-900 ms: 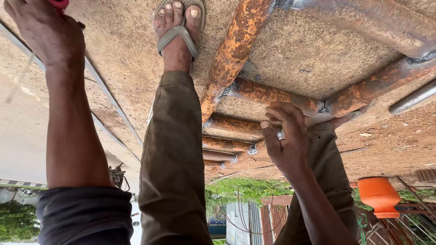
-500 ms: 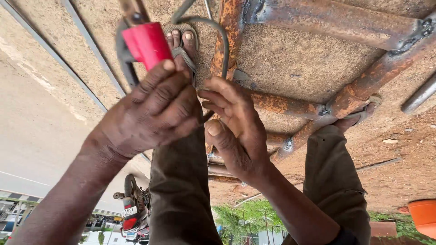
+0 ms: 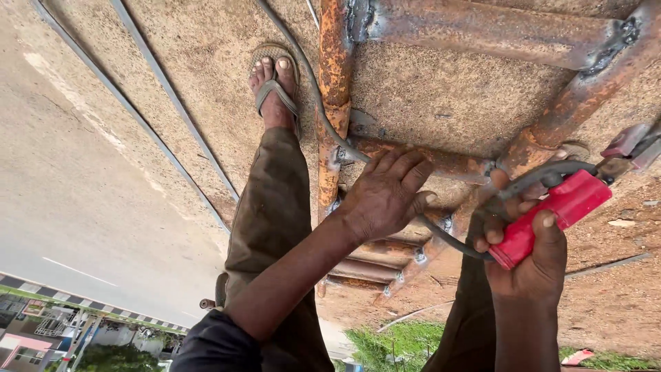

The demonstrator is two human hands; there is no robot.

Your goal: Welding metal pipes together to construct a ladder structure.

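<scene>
Red-handled welding holder (image 3: pixel 558 210): clamped in the right hand (image 3: pixel 527 265), grip closed full round the red handle, thumb laid along its top, fingers wrapped beneath. Held low on the right of the view, just above the rusty steel frame (image 3: pixel 334 103), metal head (image 3: pixel 630 145) pointing to the far right edge. Cannot tell whether a rod sits in that head.

Changed over from half a second ago: then gripped in the left hand (image 3: pixel 385 196) up near the middle of the view, with the right hand only close beside it. Now passed across, so the tool sits on the right and the left hand is free of it.

Left hand now spread open, palm down, on a cross bar of the frame, holding nothing; fingers splayed, fingertips near the grey cable (image 3: pixel 447 241). Cable looped out of the handle's rear, under the left hand, then up along the upright rusty bar.

Further out: trouser leg (image 3: pixel 265 213) and sandalled foot (image 3: pixel 275 89) planted on sandy ground (image 3: pixel 193 55) left of the frame; other leg mostly hidden behind the right arm. Grass and distant buildings at the lower edge.

Judged from this: left hand braced on the work, tool hand set apart to the right.
</scene>
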